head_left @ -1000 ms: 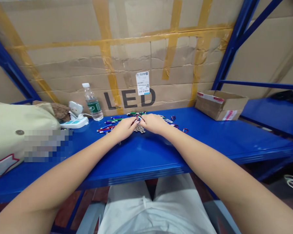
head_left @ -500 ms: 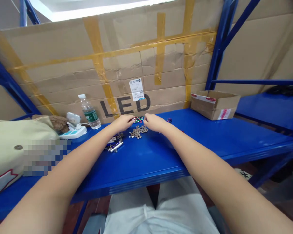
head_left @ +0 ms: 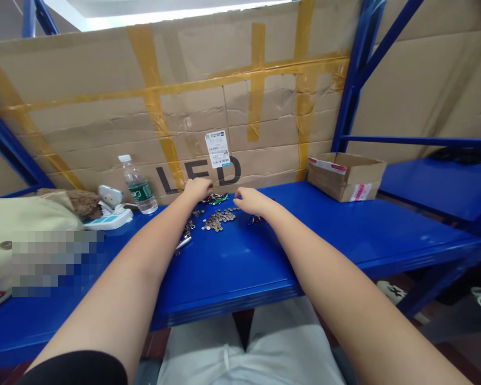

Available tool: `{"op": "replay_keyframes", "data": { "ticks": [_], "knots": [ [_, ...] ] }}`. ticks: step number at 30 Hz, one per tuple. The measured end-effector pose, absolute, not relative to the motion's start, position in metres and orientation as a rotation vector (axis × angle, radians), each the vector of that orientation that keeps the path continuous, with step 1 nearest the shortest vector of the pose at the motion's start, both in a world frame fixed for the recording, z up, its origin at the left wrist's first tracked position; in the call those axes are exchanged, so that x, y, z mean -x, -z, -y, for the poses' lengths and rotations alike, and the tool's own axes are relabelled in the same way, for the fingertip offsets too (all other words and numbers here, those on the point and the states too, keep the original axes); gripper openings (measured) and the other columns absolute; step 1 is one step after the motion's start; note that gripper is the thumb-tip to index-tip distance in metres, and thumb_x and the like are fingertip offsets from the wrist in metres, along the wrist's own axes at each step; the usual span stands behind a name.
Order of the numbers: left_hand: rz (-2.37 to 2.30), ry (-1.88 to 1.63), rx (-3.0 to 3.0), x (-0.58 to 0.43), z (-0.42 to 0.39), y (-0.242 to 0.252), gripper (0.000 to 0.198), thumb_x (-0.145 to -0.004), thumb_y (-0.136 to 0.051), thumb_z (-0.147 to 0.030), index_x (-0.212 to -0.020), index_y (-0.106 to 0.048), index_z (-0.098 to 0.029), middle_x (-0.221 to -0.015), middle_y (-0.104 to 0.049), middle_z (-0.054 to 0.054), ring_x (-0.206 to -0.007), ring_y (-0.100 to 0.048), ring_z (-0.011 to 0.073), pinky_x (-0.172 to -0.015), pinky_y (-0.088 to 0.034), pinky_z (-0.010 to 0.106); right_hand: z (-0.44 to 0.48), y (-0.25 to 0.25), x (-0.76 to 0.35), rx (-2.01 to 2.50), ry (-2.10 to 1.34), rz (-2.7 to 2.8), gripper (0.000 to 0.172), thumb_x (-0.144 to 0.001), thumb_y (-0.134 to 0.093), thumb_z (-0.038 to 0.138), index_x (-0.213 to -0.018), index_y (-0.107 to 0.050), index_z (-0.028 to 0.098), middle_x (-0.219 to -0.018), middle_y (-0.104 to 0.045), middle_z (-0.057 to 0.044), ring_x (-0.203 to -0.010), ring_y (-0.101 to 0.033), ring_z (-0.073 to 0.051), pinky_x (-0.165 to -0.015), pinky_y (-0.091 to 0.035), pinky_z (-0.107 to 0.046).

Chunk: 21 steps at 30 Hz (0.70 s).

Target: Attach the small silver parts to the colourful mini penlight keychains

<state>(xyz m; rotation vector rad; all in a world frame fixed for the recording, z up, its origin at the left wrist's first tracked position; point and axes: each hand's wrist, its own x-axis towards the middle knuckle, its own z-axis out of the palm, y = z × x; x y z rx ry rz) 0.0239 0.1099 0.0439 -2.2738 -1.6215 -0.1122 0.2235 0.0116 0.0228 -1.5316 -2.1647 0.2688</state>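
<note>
Both arms reach out straight across the blue shelf.
The left hand is palm-down just behind the pile of metal discs, fingers curled over shiny coloured clips. The right hand is just right of the pile, fingers loosely bent. I cannot tell whether either hand is gripping anything.

Glossy painted-metal shelf; matt creased cardboard sheet; clear plastic bottle.

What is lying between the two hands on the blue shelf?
Head view: between the left hand and right hand lie small colourful pieces; a heap of little round metal discs sits just nearer.
</note>
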Motion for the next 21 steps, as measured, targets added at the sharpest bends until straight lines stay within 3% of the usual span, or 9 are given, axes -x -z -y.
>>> {"op": "replay_keyframes", "data": {
  "ticks": [6,13,21],
  "knots": [
    [1.612,-0.171,2.465,0.027,-0.070,-0.060,0.024,-0.079,-0.055,-0.038,-0.086,-0.069,-0.020,-0.089,-0.071,0.008,-0.080,-0.063,0.0216,-0.069,-0.044,0.029,-0.003,-0.030,-0.221,1.488,-0.254,2.310,0.021,-0.081,-0.051,0.027,-0.089,-0.066,0.014,-0.089,-0.069,-0.012,-0.080,-0.061,-0.021,-0.066,-0.042,-0.027],
    [1.583,-0.054,2.594,0.083,-0.005,-0.041,0.030,-0.084,-0.044,-0.038,-0.094,-0.068,-0.022,-0.099,-0.071,0.005,-0.088,-0.063,0.0209,-0.075,-0.045,0.028,0.018,-0.033,-0.202,1.432,-0.301,2.412,0.021,-0.082,-0.052,0.031,-0.087,-0.067,0.018,-0.083,-0.067,-0.008,-0.067,-0.059,-0.016,-0.057,-0.039,-0.026],
    [1.585,-0.117,2.697,0.086,-0.006,-0.035,0.025,-0.077,-0.054,-0.032,-0.095,-0.070,-0.025,-0.105,-0.070,0.002,-0.095,-0.063,0.0205,-0.079,-0.045,0.026,0.018,-0.032,-0.207,1.489,-0.431,2.425,0.024,-0.084,-0.051,0.034,-0.093,-0.065,0.017,-0.071,-0.066,-0.005,-0.057,-0.056,-0.014,-0.050,-0.038,-0.025]
  ]
}}
